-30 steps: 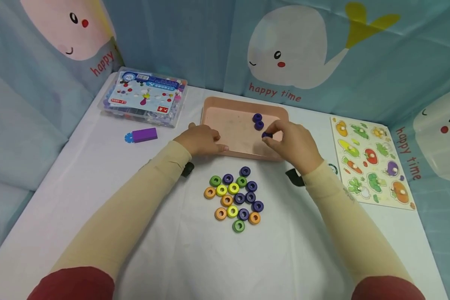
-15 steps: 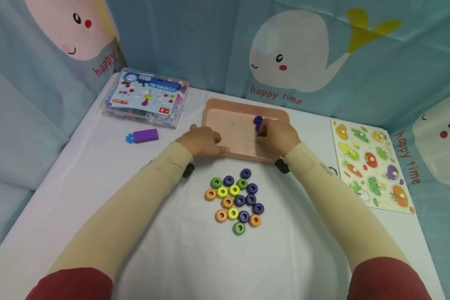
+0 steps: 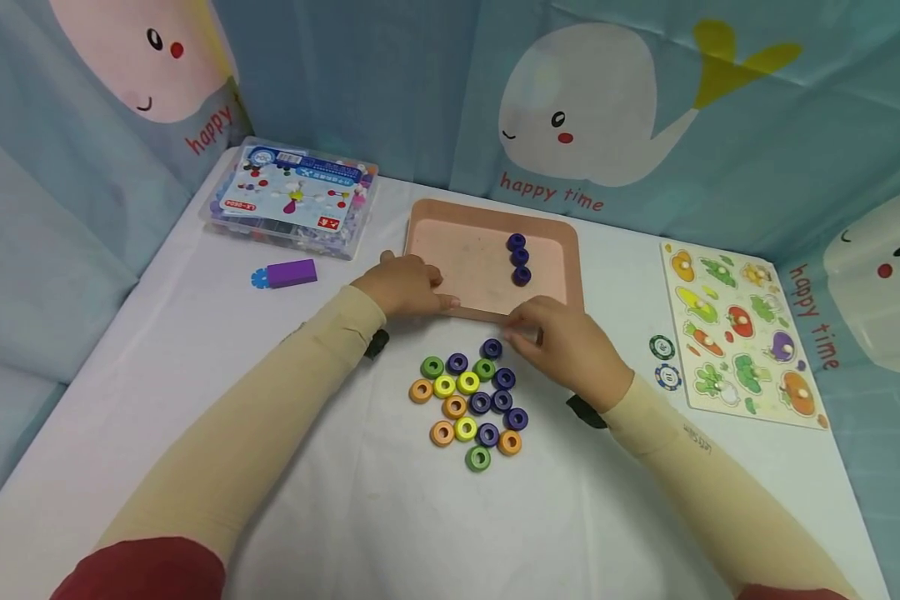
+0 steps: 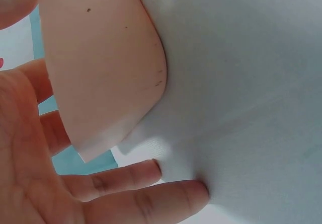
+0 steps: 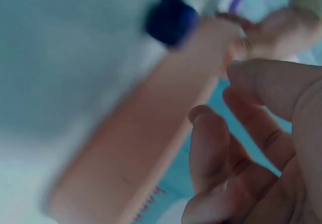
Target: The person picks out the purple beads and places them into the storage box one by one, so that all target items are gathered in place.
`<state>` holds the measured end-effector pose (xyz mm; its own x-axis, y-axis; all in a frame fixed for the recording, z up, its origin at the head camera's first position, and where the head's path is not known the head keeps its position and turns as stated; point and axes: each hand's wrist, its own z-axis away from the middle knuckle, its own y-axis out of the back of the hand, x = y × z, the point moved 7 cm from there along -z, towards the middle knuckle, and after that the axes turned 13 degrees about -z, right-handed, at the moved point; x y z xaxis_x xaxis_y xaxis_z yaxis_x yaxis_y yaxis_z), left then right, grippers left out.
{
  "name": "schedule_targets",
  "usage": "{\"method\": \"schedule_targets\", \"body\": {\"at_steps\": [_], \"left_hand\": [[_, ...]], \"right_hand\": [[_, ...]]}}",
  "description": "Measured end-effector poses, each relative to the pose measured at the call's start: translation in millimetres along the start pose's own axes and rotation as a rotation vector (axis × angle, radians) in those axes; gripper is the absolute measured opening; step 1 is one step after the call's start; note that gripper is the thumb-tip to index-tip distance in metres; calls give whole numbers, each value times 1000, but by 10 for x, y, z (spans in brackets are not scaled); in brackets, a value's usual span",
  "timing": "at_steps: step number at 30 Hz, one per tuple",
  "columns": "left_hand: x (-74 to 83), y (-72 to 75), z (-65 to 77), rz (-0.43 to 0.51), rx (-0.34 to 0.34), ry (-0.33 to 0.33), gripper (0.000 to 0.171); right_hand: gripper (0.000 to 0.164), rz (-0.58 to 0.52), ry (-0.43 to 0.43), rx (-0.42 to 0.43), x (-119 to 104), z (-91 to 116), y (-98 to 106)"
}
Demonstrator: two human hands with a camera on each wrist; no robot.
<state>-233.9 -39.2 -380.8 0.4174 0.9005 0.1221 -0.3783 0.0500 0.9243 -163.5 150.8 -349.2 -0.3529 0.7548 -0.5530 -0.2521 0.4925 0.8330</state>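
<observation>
A shallow pink tray (image 3: 461, 312) lies on the white-covered table, with three dark purple ring beads (image 3: 521, 281) lined up inside it. My left hand (image 3: 403, 286) holds the tray's front left corner, thumb along the front wall; in the left wrist view two fingers (image 4: 151, 202) stretch past the wall onto the cloth. Just outside the front right rim hovers my right hand (image 3: 570, 346), fingers loosely bent around nothing. Below it is a loose cluster of purple, green, yellow and orange beads (image 3: 465, 437). One purple bead (image 5: 168, 25) shows blurred beside the tray wall in the right wrist view.
A clear plastic box (image 3: 292, 196) with a printed label stands back left. Near it lies a purple block (image 3: 292, 273) touching a blue piece (image 3: 259, 278). On the right are a vegetable puzzle board (image 3: 742, 333) and two poker chips (image 3: 668, 377). Printed curtains (image 3: 390, 92) surround the table.
My right hand has set the third purple bead down in the tray, in line with the other two, and drawn back over the front rim. The left hand has stayed at the corner.
</observation>
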Motion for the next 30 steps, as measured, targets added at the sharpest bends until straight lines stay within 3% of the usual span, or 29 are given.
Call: {"method": "schedule_targets", "body": {"at_steps": [4,9,15,21,25,30], "left_hand": [[1,-5,-18,-2,3,-7,66],[-2,-23,-29,0,-1,-9,68],[-15,-21,-14,-3,-4,1,67],[-14,-19,-19,-7,-11,0,68],[-15,-20,-15,1,-17,8,69],[-33,-37,-24,18,-9,19,69]], "right_hand": [[20,-45,75,-47,25,87,-229],[18,-50,159,-46,52,94,-339],[16,-7,161,-58,46,72,-373],[13,58,161,-51,28,66,-366],[13,45,148,-46,27,77,-319],[13,-21,71,46,80,-9,-12]]}}
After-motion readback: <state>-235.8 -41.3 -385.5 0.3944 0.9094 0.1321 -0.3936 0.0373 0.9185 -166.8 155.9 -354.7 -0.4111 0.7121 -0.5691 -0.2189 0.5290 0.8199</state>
